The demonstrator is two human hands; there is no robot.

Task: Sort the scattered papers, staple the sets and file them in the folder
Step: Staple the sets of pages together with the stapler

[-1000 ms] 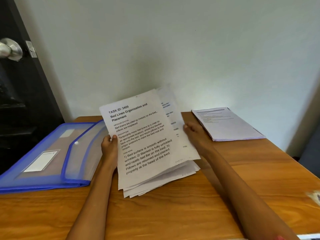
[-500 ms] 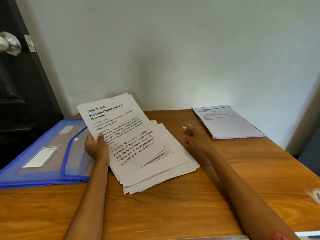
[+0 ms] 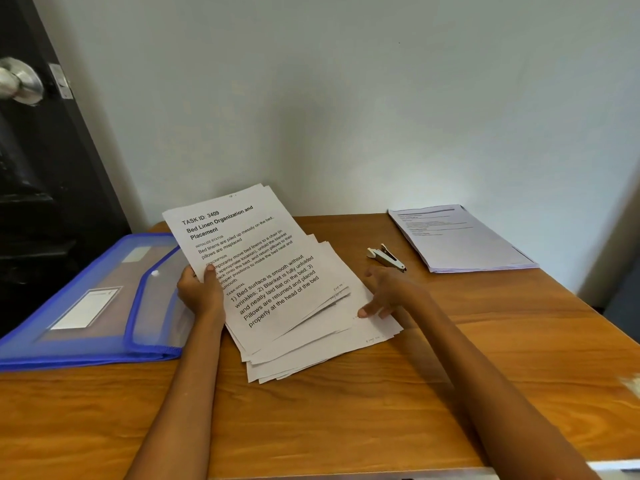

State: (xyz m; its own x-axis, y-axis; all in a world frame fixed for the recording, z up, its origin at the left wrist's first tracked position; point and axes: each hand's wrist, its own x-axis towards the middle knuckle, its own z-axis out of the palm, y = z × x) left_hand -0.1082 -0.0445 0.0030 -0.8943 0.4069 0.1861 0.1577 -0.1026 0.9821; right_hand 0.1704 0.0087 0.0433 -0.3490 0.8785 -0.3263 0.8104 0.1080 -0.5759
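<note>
done: one pile (image 3: pixel 460 237) set aside far right, stapled? unclear
left hand (image 3: pixel 201 292): pinching top sheets (image 3: pixel 256 268)
right hand (image 3: pixel 384 292): loose, fingers on stack (image 3: pixel 311 341)
left to do: stapler (image 3: pixel 386 258) idle, folder (image 3: pixel 90 299) looks unfilled

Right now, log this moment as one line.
left hand grips top sheet | right hand open on loose pile | stapler untouched | folder open

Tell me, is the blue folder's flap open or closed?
Closed. The blue folder lies flat on the table, its flap folded over the front; whether the snap is fastened, I cannot tell.
</note>
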